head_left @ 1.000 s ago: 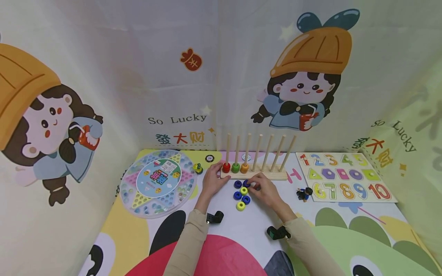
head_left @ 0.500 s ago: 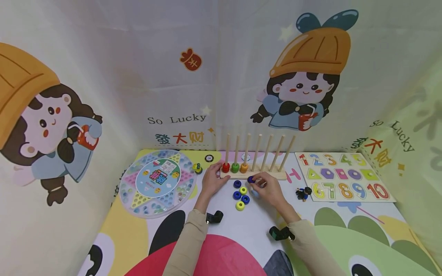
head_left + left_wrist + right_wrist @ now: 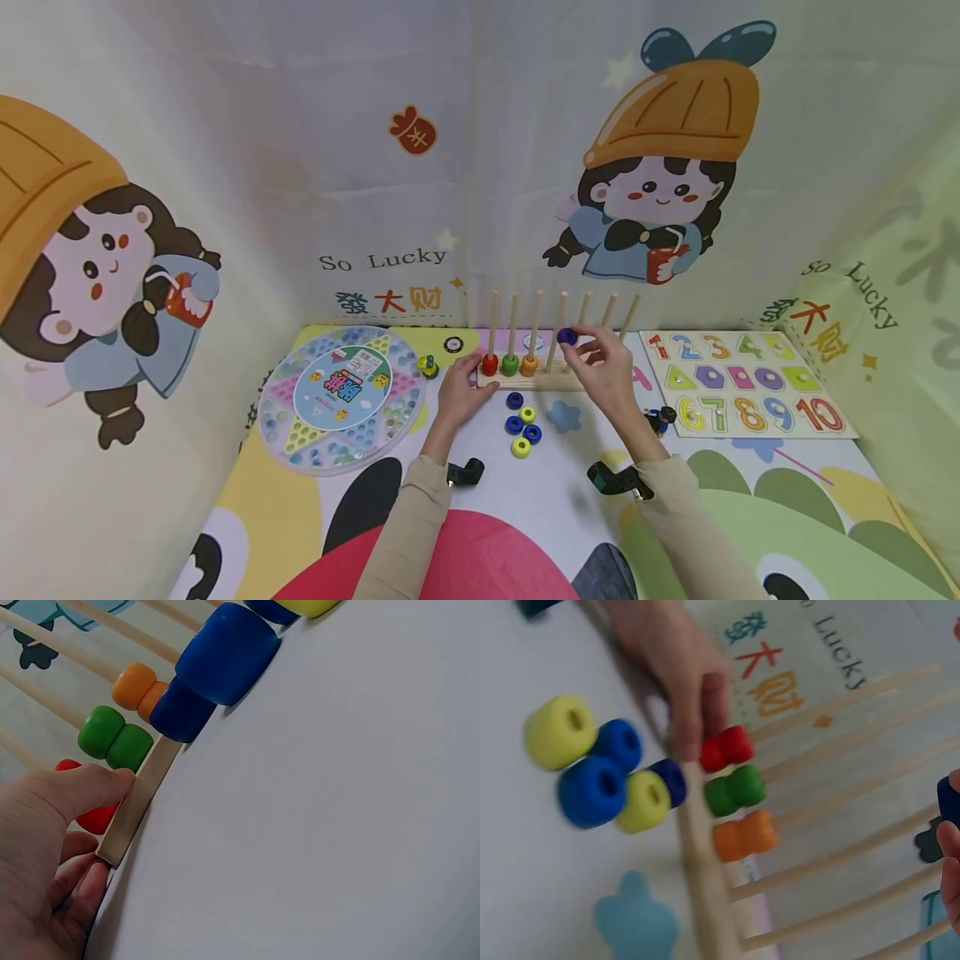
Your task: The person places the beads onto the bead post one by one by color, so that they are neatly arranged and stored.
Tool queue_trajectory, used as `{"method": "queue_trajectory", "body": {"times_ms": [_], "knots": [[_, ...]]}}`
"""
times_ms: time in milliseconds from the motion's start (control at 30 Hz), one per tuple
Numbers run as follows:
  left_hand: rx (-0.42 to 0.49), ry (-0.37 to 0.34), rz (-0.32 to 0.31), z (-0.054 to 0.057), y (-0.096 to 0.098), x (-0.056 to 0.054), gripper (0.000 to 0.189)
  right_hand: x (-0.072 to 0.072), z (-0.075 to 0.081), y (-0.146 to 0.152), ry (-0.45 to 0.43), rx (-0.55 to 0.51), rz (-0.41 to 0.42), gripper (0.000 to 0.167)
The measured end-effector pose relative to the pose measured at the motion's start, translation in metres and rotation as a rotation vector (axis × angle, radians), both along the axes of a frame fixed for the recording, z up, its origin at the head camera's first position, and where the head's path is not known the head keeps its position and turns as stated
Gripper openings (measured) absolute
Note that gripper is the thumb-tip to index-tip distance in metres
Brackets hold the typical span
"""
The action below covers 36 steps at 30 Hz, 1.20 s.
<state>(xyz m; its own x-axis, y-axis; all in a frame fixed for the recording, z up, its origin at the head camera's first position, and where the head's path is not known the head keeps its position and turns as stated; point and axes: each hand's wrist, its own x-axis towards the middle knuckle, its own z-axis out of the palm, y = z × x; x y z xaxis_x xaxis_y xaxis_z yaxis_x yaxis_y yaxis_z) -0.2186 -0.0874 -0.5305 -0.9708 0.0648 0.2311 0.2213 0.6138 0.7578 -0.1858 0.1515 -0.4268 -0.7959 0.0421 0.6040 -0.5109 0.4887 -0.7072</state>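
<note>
A wooden peg stand (image 3: 536, 382) with a row of upright pegs stands at the back of the table. Its first three pegs carry red beads (image 3: 490, 365), green beads (image 3: 510, 365) and orange beads (image 3: 135, 686), stacked two high in the wrist views. My left hand (image 3: 462, 396) grips the left end of the base, thumb along the front edge and fingers curled round the end. Between thumb and fingertips, my right hand (image 3: 603, 371) pinches a dark blue bead (image 3: 567, 336), raised beside the fourth peg (image 3: 555, 350). In front of the stand lie loose blue beads (image 3: 513, 425) and yellow beads (image 3: 521, 448).
On the left is a round marble game board (image 3: 277, 433) with a small yellow-green toy (image 3: 428, 367) beside it. A number puzzle board (image 3: 750, 400) lies to the right, near a small dark figurine (image 3: 660, 419). A printed curtain (image 3: 510, 208) hangs behind.
My right hand has picked a blue bead from the loose group and lifted it up and to the right, to the fourth peg. The left hand stays on the base.
</note>
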Motion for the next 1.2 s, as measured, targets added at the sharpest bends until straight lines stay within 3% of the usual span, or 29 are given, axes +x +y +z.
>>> {"method": "queue_trajectory", "body": {"times_ms": [267, 433, 700, 967, 1200], "knots": [[0.000, -0.011, 0.002, 0.000, 0.000, 0.000, 0.064, -0.012, 0.039, -0.009, 0.121, -0.110, -0.088, 0.029], [0.001, -0.017, 0.002, -0.001, -0.001, -0.001, 0.064, -0.022, 0.051, -0.016, 0.099, -0.084, -0.119, 0.029], [0.011, -0.026, 0.000, -0.004, -0.001, -0.003, 0.066, -0.029, 0.051, -0.020, 0.139, 0.009, -0.124, 0.022], [0.024, -0.012, -0.011, 0.002, 0.000, -0.001, 0.065, -0.014, 0.047, -0.014, 0.172, 0.011, -0.066, 0.018], [0.002, -0.035, 0.004, 0.001, 0.001, -0.001, 0.065, 0.001, 0.034, -0.006, 0.061, -0.001, -0.024, 0.018]]}}
